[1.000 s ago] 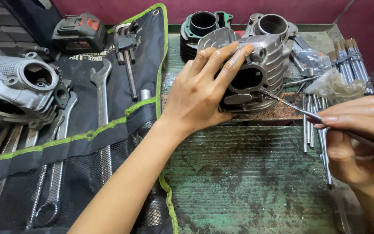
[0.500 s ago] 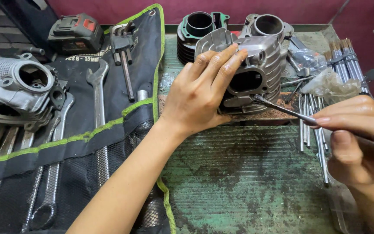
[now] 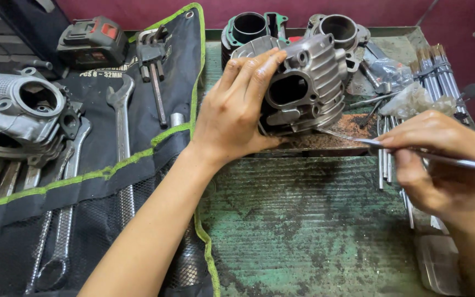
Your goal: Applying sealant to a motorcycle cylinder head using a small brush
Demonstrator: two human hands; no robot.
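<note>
Your left hand [image 3: 236, 113] lies over the finned grey cylinder head [image 3: 306, 82], fingers [image 3: 251, 77] pressed close together and laid flat across its top left face, the thumb tucked low against its underside. The cylinder head stands tilted on a rusty plate [image 3: 331, 140], its oval port open just to the right of your fingertips.

Your right hand [image 3: 438, 159] pinches a thin metal rod [image 3: 408, 151] between thumb and forefinger, the other fingers curled beneath it. The rod runs from past your wrist leftward, and its tip meets the lower right edge of the cylinder head, just below the fins. Whether the tip is inside a gap or only touching the surface cannot be told.

Beyond your left fingertips stand two more engine parts: a dark cylinder block [image 3: 251, 27] and a grey cylinder [image 3: 339, 27], side by side. Above your right knuckles lies a bundle of long steel rods [image 3: 435, 69] and a crumpled plastic bag [image 3: 413, 102].

To the left of your left forearm spreads a black tool roll with green trim [image 3: 138, 165], holding spanners [image 3: 122, 143]. Further left sits a grey engine casing [image 3: 17, 113], and at the far top a battery pack [image 3: 92, 41]. All rests on a worn green bench [image 3: 303, 220].
</note>
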